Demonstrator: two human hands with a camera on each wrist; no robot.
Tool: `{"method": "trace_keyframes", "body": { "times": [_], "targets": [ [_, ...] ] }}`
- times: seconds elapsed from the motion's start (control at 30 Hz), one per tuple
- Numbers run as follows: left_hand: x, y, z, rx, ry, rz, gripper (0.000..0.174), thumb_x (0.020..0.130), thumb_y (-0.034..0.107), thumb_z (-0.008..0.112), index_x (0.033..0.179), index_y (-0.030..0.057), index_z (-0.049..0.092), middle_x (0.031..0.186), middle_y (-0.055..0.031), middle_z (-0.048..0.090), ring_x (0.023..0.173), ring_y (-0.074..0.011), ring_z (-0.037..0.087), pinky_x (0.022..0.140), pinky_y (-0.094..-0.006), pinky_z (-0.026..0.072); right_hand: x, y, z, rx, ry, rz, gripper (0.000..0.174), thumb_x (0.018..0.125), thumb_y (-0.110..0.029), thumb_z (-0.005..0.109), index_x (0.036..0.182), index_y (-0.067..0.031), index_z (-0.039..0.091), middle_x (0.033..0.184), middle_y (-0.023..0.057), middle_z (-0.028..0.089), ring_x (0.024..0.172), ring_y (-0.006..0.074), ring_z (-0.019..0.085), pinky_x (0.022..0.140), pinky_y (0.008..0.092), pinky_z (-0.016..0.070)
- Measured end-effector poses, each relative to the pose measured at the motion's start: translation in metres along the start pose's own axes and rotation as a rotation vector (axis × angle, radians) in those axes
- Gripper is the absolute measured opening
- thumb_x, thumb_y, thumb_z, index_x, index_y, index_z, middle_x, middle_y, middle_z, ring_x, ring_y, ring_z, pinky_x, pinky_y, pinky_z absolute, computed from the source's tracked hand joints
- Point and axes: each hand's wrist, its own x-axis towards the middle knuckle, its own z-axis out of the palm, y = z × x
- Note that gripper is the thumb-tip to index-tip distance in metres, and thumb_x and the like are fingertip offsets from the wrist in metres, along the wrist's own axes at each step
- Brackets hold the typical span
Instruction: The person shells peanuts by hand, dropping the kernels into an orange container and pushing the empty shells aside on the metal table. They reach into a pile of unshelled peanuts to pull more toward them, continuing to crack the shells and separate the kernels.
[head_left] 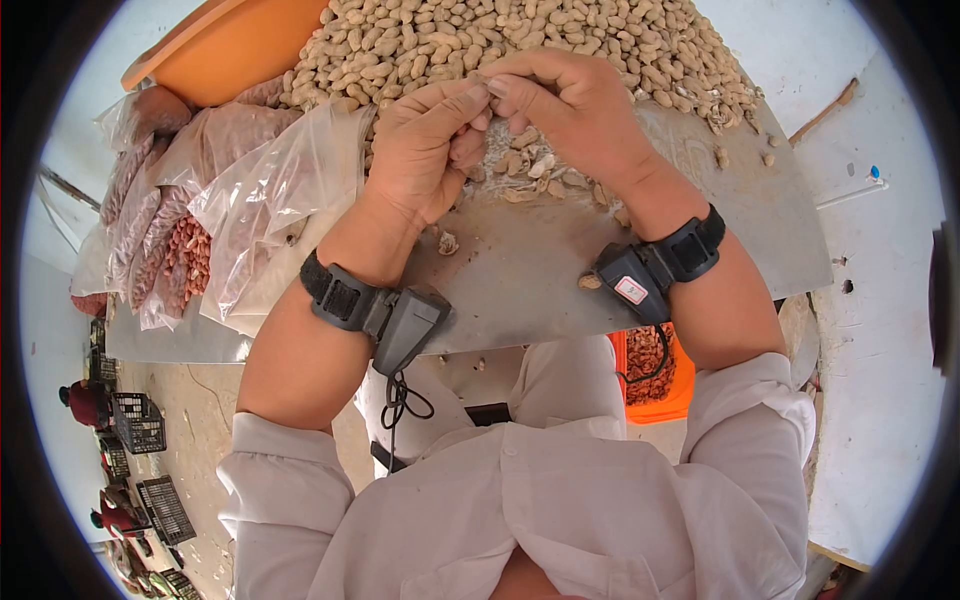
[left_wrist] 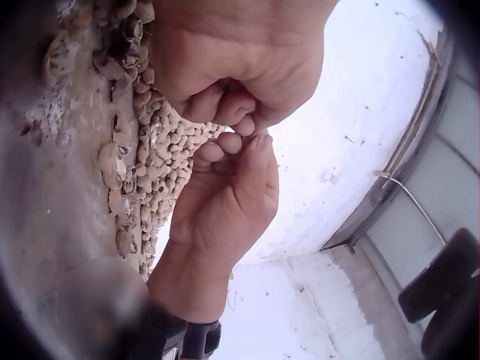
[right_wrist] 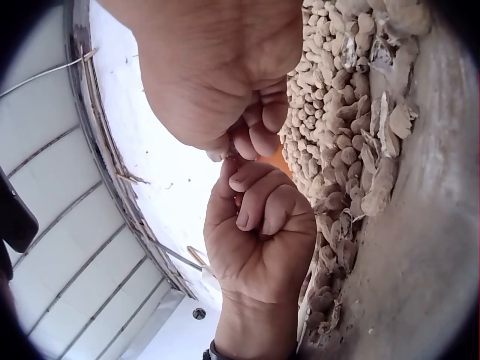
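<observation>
Over the near edge of a heap of unshelled peanuts (head_left: pixel 420 45), my left hand (head_left: pixel 425 140) and right hand (head_left: pixel 580 115) meet fingertip to fingertip. Thumbs and forefingers of both pinch a small peanut, almost wholly hidden by the fingertips. In the right wrist view, a small reddish bit (right_wrist: pixel 238 199) shows between the curled fingers of the left hand (right_wrist: pixel 259 232). The left wrist view has the right hand (left_wrist: pixel 225 202) below, its thumb tip against the left fingers. Broken peanut shells (head_left: pixel 540 165) lie on the metal tabletop (head_left: pixel 500 260) just under the hands.
Clear plastic bags (head_left: pixel 280 190) and bagged red peanut kernels (head_left: pixel 187 255) lie at the left. Behind them stands an orange basin (head_left: pixel 225 50). An orange container (head_left: pixel 680 395) of reddish kernels sits below the table's front edge. Black crates (head_left: pixel 165 510) stand on the floor far left.
</observation>
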Motion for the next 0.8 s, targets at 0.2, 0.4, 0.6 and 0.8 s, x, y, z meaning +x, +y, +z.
{"method": "trace_keyframes", "body": {
  "times": [0.2,0.4,0.6,0.8],
  "targets": [
    [-0.001,0.001,0.004,0.035,0.062,0.015,0.011,0.088,0.008,0.055,0.079,0.0019,0.057,0.069,-0.0015,0.050,0.051,-0.0055,0.035,0.044,-0.0191,0.0272,-0.001,0.001,0.002,-0.064,0.008,-0.018,0.016,0.082,-0.015,0.060,0.090,-0.0029,0.066,0.069,0.0084,0.063,0.056,0.0153,0.060,0.054,0.0264,0.0478],
    [-0.001,0.002,0.008,0.039,0.135,0.027,0.012,0.085,0.003,0.054,0.073,0.0036,0.055,0.065,0.0003,0.048,0.050,-0.0055,0.034,0.044,-0.0192,0.0261,-0.001,0.006,0.009,-0.130,0.056,-0.129,0.014,0.081,-0.015,0.059,0.087,-0.0034,0.064,0.072,0.0126,0.062,0.064,0.0267,0.061,0.059,0.0327,0.0481],
    [0.003,-0.002,0.004,0.079,0.151,0.037,0.012,0.082,0.002,0.056,0.071,0.0046,0.055,0.063,0.0013,0.048,0.048,-0.0055,0.036,0.043,-0.0195,0.0267,-0.002,0.007,0.016,-0.236,0.067,-0.181,0.012,0.083,-0.013,0.054,0.085,-0.0025,0.059,0.074,0.0157,0.060,0.068,0.0353,0.058,0.061,0.0398,0.0468],
    [0.005,-0.007,0.007,0.140,0.227,0.077,0.007,0.079,0.002,0.058,0.072,0.0027,0.060,0.061,0.0012,0.051,0.049,-0.0051,0.042,0.043,-0.0193,0.0302,-0.002,0.007,0.021,-0.279,0.086,-0.138,0.010,0.084,-0.012,0.050,0.086,-0.0030,0.054,0.075,0.0168,0.060,0.069,0.0365,0.058,0.061,0.0432,0.0459]
  ]
}}
